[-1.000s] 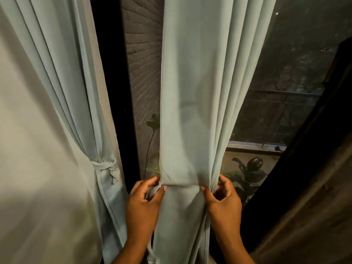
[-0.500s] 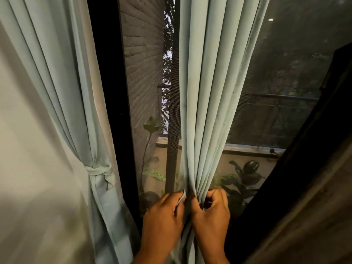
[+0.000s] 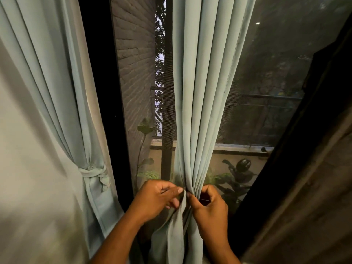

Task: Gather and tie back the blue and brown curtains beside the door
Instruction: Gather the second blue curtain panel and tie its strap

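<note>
Blue curtain (image 3: 202, 111), centre of the glass door (image 3: 276, 82): bunched narrower than a second ago, folds now drawn into a tight neck. Long axis vertical, hanging top to bottom. Left hand (image 3: 158, 197) and right hand (image 3: 207, 204), closer together than before, both pinch the neck from either side; a tie band there is possibly hidden. Second blue curtain (image 3: 57, 111), far left, knotted back (image 3: 93, 173).

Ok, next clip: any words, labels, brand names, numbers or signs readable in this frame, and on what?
None: no text can be read anywhere.
The blue curtain that both hands gather is plain cloth.
The tied curtain on the left is plain too.
The brick wall and the window glass carry no writing.
</note>
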